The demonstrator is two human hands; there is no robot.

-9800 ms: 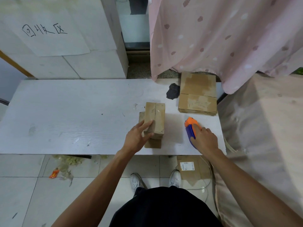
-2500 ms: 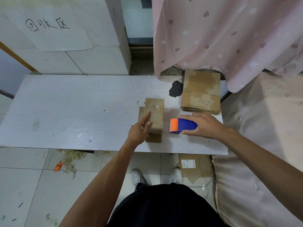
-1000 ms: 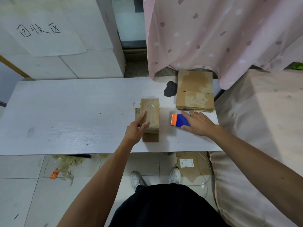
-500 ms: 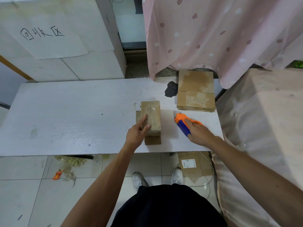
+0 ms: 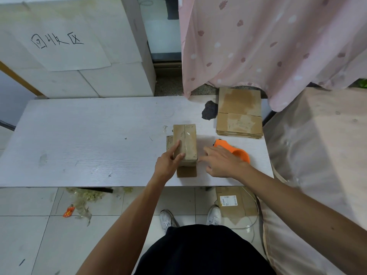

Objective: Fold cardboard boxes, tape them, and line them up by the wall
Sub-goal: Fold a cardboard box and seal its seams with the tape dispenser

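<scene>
Left hand [image 5: 168,164]: index finger straight along the top of the box [image 5: 186,143], thumb pressing the top's near edge, other fingers hidden. Right hand [image 5: 222,163]: fingers loosely spread, holding nothing, a fingertip touching the box's near right corner. Orange tape dispenser [image 5: 232,149] lies on the table [image 5: 79,145] just behind that hand.

Box: small, brown, near the table's front edge. Top flaps shut, glossy clear tape along the centre seam. One loose flap lies flat on the near side, another sticks out left.

Stack of flat cardboard [image 5: 238,116] sits at the far right corner.
</scene>
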